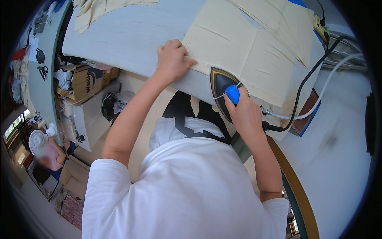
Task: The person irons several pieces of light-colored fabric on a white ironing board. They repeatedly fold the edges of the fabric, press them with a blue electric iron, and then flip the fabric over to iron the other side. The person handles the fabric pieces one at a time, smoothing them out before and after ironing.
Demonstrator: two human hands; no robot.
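Note:
My right hand (246, 112) grips the blue handle of a steam iron (222, 80). The iron's pointed tip faces away from me, at the near edge of a cream fabric piece (220, 38). My left hand (174, 61) has its thumb and fingers on the near left corner of that fabric, where a narrow strip of the edge looks folded. The cloth lies mostly flat, with a few creases, on a padded ironing table (128, 38). My right hand hides part of the iron's rear.
A black cable (307, 71) and a pale steam hose (320, 95) run from the iron to the right. More cream fabric (98, 10) lies at the far left. Left stand a cardboard box (91, 82), a table (44, 77) with scissors (43, 72), a fan (38, 142) and a seated person (53, 155).

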